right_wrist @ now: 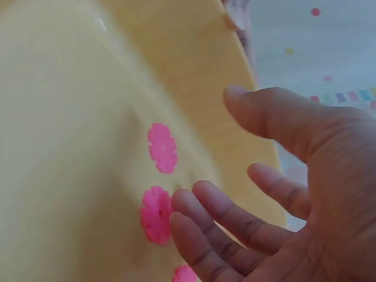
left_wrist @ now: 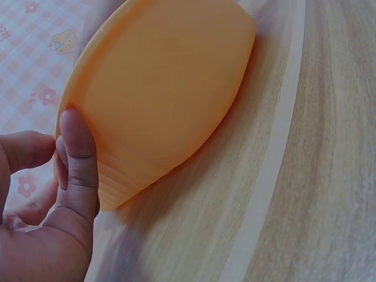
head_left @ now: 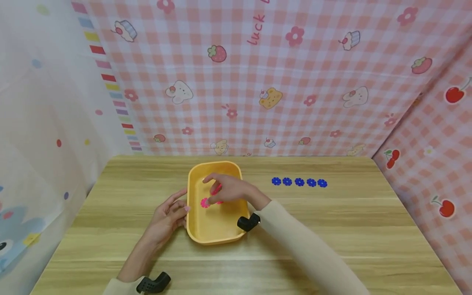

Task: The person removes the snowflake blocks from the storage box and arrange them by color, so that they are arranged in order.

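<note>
A yellow plastic tray point(head_left: 215, 239) stands on the wooden table, tilted slightly in the head view. My left hand point(head_left: 167, 217) grips its left rim, with the thumb and a finger meeting at the edge of the tray wall point(left_wrist: 158, 76) in the left wrist view. Inside lie a few pink flower-shaped plastic discs point(right_wrist: 162, 148); another pink disc point(right_wrist: 157, 215) is right at the fingertips of my right hand point(head_left: 229, 188). That hand reaches into the tray with thumb and fingers spread apart, holding nothing. It partly hides the discs in the head view.
To the right of the tray, a row of several blue flower-shaped discs point(head_left: 299, 182) lies on the wooden table point(head_left: 332, 229). A pink checked cloth point(head_left: 239, 82) hangs behind the table, with more patterned cloth at both sides.
</note>
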Demonstrator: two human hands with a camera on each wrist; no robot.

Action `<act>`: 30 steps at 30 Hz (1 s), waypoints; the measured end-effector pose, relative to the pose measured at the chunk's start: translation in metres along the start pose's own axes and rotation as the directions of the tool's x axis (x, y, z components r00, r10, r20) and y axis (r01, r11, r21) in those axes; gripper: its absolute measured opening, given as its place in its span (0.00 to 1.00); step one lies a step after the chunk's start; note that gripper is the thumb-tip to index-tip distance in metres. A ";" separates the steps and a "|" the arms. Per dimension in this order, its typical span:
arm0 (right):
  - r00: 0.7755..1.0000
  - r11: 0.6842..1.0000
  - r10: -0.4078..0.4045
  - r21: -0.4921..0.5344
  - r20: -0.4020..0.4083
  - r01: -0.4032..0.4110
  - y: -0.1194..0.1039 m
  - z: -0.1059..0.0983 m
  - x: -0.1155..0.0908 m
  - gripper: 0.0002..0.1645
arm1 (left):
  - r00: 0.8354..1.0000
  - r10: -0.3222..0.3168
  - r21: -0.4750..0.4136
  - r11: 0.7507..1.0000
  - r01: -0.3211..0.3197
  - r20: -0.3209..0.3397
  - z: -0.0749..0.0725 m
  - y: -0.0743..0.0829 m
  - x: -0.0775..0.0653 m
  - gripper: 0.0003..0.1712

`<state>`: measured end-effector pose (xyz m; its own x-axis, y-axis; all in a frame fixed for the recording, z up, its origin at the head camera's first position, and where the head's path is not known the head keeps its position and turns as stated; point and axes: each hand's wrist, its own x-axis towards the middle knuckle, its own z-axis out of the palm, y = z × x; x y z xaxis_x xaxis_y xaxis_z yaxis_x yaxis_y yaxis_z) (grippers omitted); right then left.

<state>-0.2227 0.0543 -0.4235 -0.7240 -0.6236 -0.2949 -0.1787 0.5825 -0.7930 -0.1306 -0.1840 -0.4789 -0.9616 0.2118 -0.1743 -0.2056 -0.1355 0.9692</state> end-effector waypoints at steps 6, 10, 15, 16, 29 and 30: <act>0.999 0.996 0.039 -0.085 0.014 -0.038 0.001 0.006 0.012 0.36 | 1.000 0.008 -0.002 1.000 -0.008 0.001 -0.001 0.000 -0.001 0.37; 0.999 0.990 0.043 -0.136 -0.004 -0.043 0.002 0.009 0.017 0.32 | 1.000 0.011 -0.006 1.000 -0.011 0.002 -0.001 -0.001 0.000 0.37; 0.999 0.977 0.029 -0.210 -0.029 -0.035 0.004 0.014 0.021 0.25 | 1.000 0.012 -0.003 1.000 -0.012 0.007 -0.002 -0.002 0.000 0.37; 0.999 0.975 0.028 -0.222 -0.034 -0.035 0.005 0.015 0.022 0.23 | 1.000 0.011 -0.001 1.000 -0.011 0.009 -0.003 -0.002 0.000 0.37; 0.995 0.956 -0.016 -0.292 -0.098 -0.014 0.004 0.025 0.025 0.12 | 1.000 -0.002 -0.009 1.000 0.002 0.003 -0.001 0.000 0.000 0.37; 0.995 0.956 -0.013 -0.294 -0.102 -0.018 0.003 0.025 0.025 0.12 | 1.000 -0.002 -0.008 1.000 0.002 0.001 -0.001 0.000 0.000 0.37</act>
<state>-0.2246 0.0274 -0.4471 -0.7856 -0.5747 -0.2290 -0.3537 0.7210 -0.5959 -0.1310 -0.1847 -0.4793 -0.9610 0.2135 -0.1758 -0.2088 -0.1431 0.9674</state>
